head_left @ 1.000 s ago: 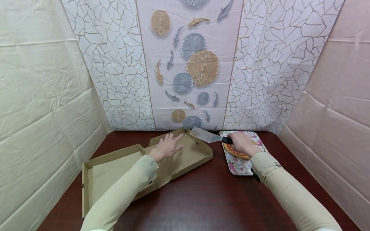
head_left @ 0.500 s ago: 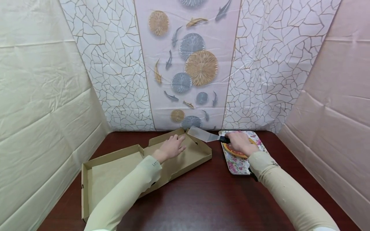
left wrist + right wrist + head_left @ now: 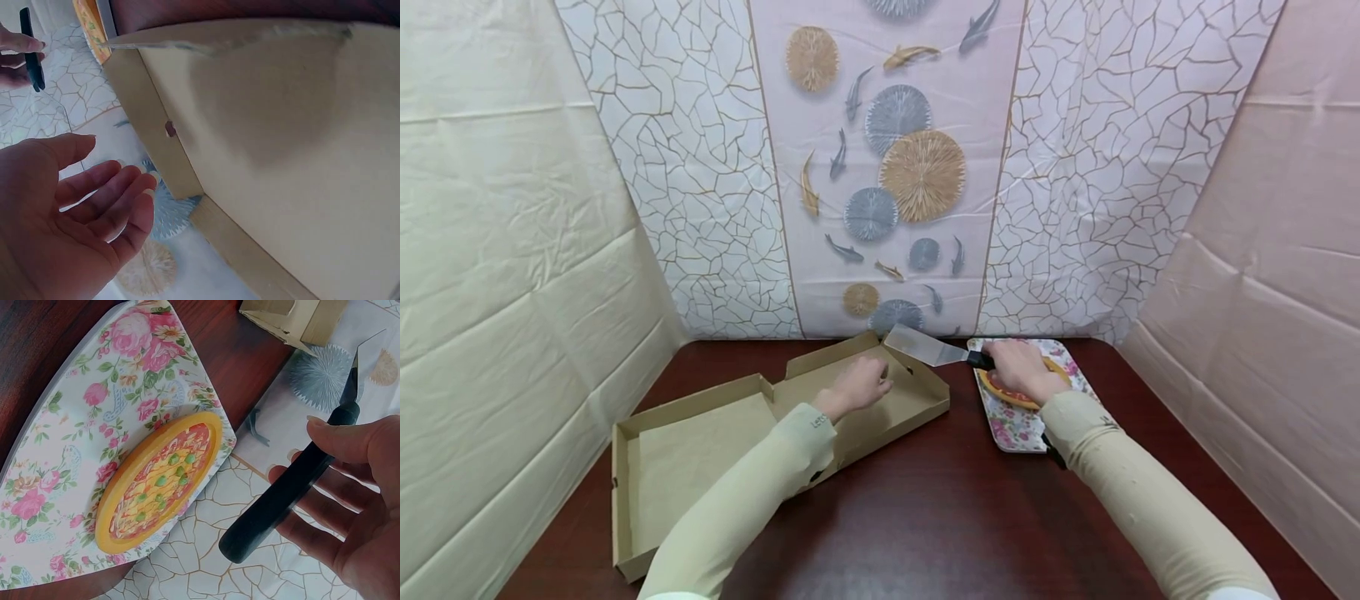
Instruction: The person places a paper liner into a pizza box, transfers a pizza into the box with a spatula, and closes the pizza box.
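Observation:
My left hand hovers over the right half of an unfolded cardboard pizza box. Seen from the left wrist, its fingers are loosely bent and hold nothing. In my right hand is a spatula with a black handle; thumb and fingers wrap that handle. Its flat metal blade points left, above the box's back right corner. Below the right hand, a small pizza with a thick yellow crust and green bits lies on a white flowered tray. In the head view that hand partly covers the pizza.
The box's left half holds a flat paper-like sheet and reaches towards the left front. Dark red table shows between box and tray. A patterned cloth hangs close behind, with pale cloth walls at both sides.
My left hand has moved a little right over the box, and its spread fingers have drawn in. The right hand and spatula have shifted only slightly left in view.

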The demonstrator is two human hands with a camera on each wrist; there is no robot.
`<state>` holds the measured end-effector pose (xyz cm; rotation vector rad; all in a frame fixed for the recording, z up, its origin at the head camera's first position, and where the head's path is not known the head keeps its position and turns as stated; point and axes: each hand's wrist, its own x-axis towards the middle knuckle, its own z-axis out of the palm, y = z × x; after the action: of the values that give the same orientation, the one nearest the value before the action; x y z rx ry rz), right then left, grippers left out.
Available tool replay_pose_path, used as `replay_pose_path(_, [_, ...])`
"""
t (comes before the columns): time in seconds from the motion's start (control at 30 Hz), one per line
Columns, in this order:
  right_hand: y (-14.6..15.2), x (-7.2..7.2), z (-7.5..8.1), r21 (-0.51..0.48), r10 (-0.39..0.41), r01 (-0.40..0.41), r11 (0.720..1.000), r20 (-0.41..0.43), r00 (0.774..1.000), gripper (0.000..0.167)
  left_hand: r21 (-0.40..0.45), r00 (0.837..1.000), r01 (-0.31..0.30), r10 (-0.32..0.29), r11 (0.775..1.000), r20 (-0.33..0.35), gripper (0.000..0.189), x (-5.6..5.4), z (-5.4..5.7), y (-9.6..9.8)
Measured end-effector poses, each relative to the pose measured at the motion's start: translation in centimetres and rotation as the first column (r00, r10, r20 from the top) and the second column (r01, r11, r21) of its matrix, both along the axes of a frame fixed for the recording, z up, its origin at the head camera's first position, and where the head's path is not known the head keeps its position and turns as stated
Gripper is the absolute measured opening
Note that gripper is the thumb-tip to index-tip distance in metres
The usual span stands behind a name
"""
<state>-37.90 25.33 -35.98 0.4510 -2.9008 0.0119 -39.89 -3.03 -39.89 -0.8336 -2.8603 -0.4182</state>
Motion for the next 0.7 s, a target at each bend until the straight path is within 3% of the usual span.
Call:
replay_pose_path(0.23, [-0.3,0.0,0.1,-0.008,0.017,-0.018,1.000,-0.040,0.999,0.007,0.063,0.998,0.037,-0.040,0.997,0.048,0.019,-0.1,0.0,1.3])
replay_pose_path(0.4, [-0.4,-0.1,0.1,-0.021,0.025,-0.027,0.999,-0.061,0.998,0.007,0.146,0.995,0.044,-0.056,0.988,0.082,0.032,-0.2,-0.1,2.0])
replay_pose_path(0.7, [-0.9,-0.2,0.0,-0.014,0.006,-0.007,1.000,-0.052,0.999,0.008,0.297,0.990,-0.035,-0.006,0.954,0.138,0.045,-0.2,-0.2,3.2])
